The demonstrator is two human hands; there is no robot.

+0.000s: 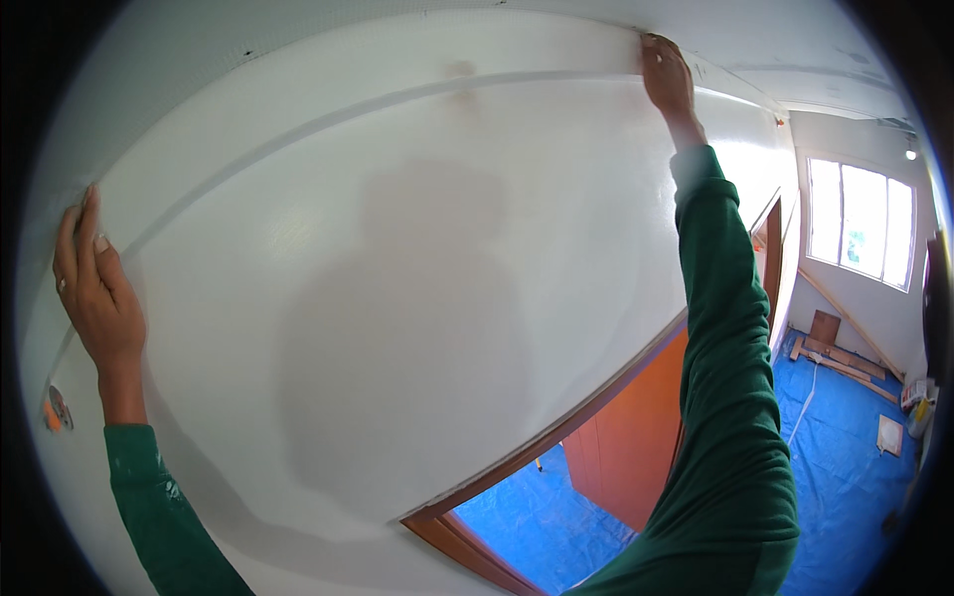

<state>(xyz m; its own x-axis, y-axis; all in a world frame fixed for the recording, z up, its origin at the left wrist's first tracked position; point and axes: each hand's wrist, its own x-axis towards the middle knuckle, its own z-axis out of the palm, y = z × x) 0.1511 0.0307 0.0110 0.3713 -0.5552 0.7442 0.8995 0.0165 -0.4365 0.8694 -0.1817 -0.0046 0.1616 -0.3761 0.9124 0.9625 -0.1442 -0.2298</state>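
A long white band [397,62] runs along the top of a white wall [229,328], just under the ceiling, with a grey shadow line below it. My left hand [102,298] lies against its left end, fingers stretched upward. High on the right, my right hand [668,77] touches the band near the ceiling edge. Its fingers are bent and pressed together; whatever they may hold is hidden. Whether the band is a separate strip or part of the wall, I cannot tell. Both arms reach up in green sleeves, the left one specked with white.
Below is a brown door frame [477,502] with an orange-brown door [626,437]. A blue sheet [835,497] covers the floor. Wood pieces [845,360] lie near the far wall by a window [861,223]. An orange and grey object [58,408] shows on the wall at far left.
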